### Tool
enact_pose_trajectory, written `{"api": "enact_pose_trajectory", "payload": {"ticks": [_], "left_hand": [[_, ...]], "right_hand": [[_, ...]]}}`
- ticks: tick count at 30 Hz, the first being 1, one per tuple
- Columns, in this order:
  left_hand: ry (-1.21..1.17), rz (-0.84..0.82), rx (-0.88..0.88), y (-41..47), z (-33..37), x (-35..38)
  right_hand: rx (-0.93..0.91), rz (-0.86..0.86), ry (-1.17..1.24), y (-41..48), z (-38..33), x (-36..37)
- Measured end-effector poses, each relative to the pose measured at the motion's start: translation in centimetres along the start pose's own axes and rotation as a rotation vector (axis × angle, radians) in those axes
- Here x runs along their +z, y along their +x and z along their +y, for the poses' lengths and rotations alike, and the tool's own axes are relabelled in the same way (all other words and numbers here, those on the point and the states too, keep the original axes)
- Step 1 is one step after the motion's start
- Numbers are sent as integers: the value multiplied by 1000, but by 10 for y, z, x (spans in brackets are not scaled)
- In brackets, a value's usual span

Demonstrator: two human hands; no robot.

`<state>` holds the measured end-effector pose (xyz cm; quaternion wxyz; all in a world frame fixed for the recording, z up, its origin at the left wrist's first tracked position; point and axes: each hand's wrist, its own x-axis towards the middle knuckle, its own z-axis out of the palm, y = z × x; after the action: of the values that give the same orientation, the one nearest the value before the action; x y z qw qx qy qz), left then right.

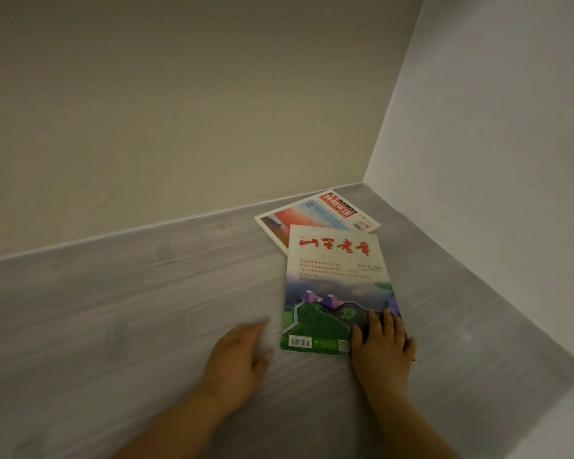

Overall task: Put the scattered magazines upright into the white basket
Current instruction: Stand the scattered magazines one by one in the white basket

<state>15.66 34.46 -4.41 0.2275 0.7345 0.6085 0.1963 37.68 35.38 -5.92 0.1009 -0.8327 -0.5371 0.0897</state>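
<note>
On grey wood-grain flooring (113, 309) by a wall corner (364, 180), a flat-fingered right hand (380, 346) presses the near corner of a thin, glossy green-and-white magazine (335, 279) lying across a red-titled magazine (315, 213), left hand (237, 352) open alongside; light and floppy, it likely lifts best by its spine.

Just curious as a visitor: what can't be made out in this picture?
Head view:
White basket: outside the frame.
Back magazine: near part covered by the front magazine.
Front magazine's near corner: under the right hand.
Left hand: motion-blurred, edges smeared.
Small cover print: too blurred.
</note>
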Motion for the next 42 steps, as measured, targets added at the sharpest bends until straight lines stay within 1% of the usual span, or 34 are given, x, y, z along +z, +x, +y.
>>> {"api": "enact_pose_trajectory", "payload": {"ticks": [3,5,7,9,11,13,15,17,21,24,27,29,30,31,33,36,39,42], "left_hand": [[114,-55,-48,10,14,16],[107,-54,-75,17,21,25],[16,-41,-85,26,30,31],[-103,17,-121,36,41,33],[-230,90,-233,45,49,31],[-325,126,-339,52,54,28],[-434,93,-368,60,58,28],[-567,57,-356,65,63,29],[-536,11,-373,65,70,33],[-576,39,-355,51,70,29],[-619,121,-306,34,64,17],[-646,181,-254,24,56,1],[-664,209,-232,19,51,-9],[-674,232,-211,13,46,-19],[-672,264,-163,-3,34,-41],[-646,325,-107,-34,8,-79],[-597,404,-81,-66,-33,-130],[-522,503,-77,-101,-88,-183]], "right_hand": [[2,-18,7,1,0,1],[4,-22,-3,3,1,2],[3,-25,-16,4,2,3],[2,-29,-14,5,2,4],[0,-33,-9,6,3,6],[-5,-32,5,7,4,7],[-7,-33,22,8,5,8],[-5,-45,35,8,4,9],[2,-48,34,7,5,7],[-26,-30,68,4,6,3],[-20,22,234,-3,7,-7],[55,56,413,-7,4,-16],[105,46,528,-9,-2,-21],[143,10,663,-10,-11,-27],[179,-120,920,-14,-38,-36],[165,-302,1154,-28,-87,-46],[86,-397,1316,-56,-141,-49],[15,-415,1360,-96,-210,-49]]}}
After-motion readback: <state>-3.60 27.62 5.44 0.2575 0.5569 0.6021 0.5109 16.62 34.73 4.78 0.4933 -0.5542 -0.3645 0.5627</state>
